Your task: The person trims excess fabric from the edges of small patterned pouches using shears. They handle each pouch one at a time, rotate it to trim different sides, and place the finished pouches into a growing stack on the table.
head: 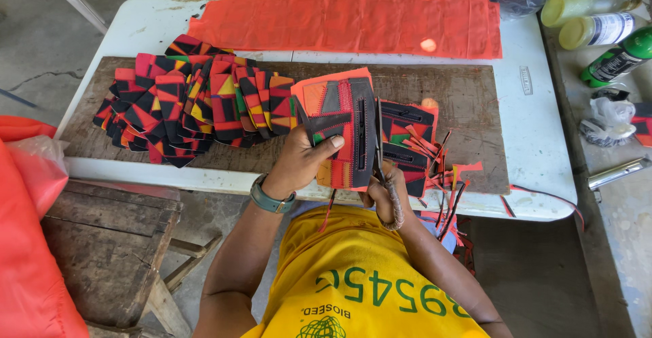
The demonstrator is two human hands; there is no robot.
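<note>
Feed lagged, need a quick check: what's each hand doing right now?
Left hand: closed on the patchwork piece, thumb on top.
Right hand: closed on the scissors, cutting along the piece's edge.

Orange cloth (353, 22), bottles (598, 29) and a wooden stool (109, 243) around the table (536, 127).

Three bottles lay at the far right, off the white table's (536, 127) edge: a yellowish one (584, 5), a yellow-capped one with a pale label (601, 30), and a green one with a black-and-white label (621, 58). A small grey embossed plate (526, 80) sat on the table's right side.
</note>
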